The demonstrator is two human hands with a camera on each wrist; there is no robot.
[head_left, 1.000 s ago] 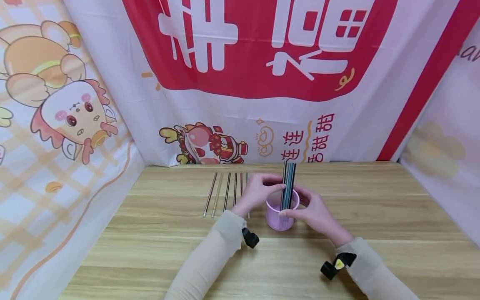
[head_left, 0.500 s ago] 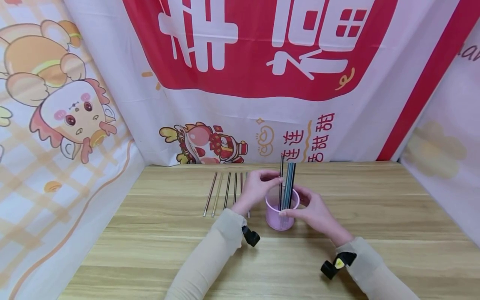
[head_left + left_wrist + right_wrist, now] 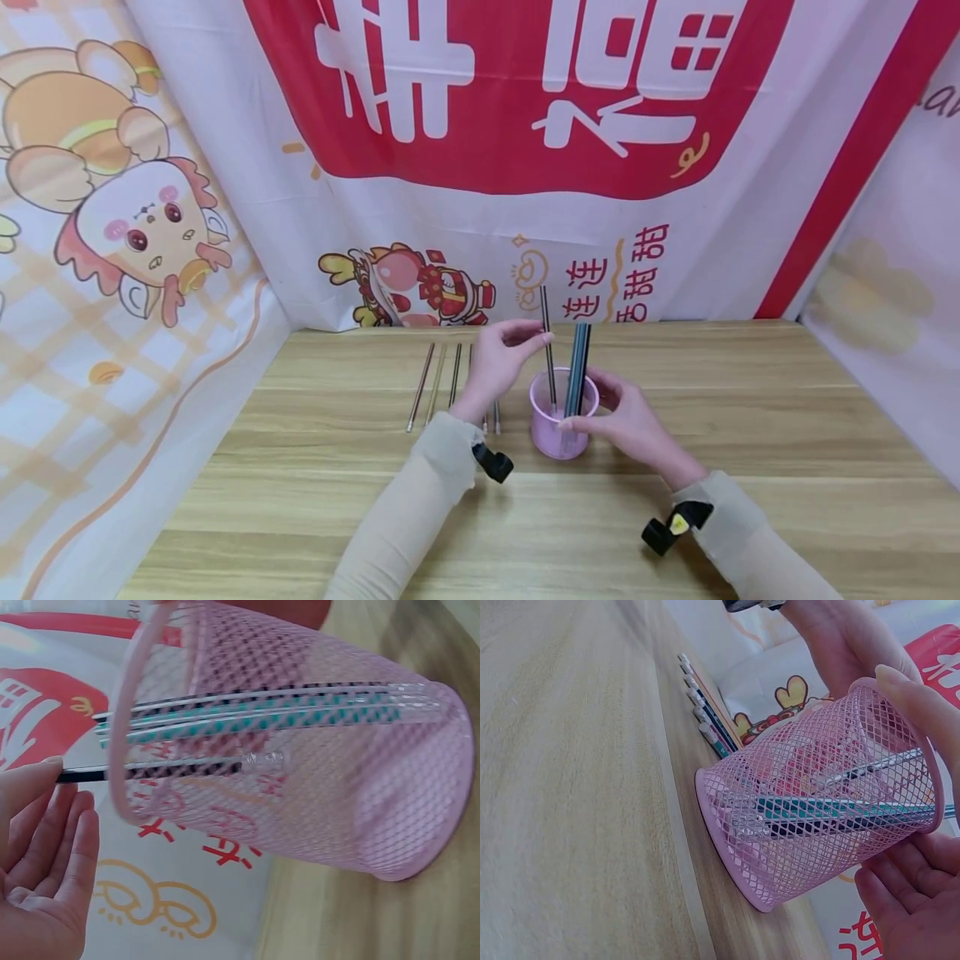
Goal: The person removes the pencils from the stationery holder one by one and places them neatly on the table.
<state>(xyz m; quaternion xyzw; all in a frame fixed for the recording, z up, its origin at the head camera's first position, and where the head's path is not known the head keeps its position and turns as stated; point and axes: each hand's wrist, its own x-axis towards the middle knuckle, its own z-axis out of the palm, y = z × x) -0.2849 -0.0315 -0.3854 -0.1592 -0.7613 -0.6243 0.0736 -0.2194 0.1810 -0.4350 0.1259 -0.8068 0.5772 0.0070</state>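
Within the pink mesh cup's [image 3: 553, 439] nine-o'clock half, a near-upright dark pencil [image 3: 84, 775] hangs short of the base, its top leaning toward eleven. The nearer left hand [image 3: 497, 360] pinches it; the right hand [image 3: 636, 423] grips the cup from three o'clock, beside bunched pencils [image 3: 578, 367]. At nine, a pencil row [image 3: 455, 375] lies on the wooden worktop [image 3: 585, 533].

Bright, even light leaves faint, soft shadows on the wooden surface [image 3: 570, 533] in the head view, while both wrist views look dimmer, the right one showing the pink cup [image 3: 799, 772] crisply but smearing the wood grain.
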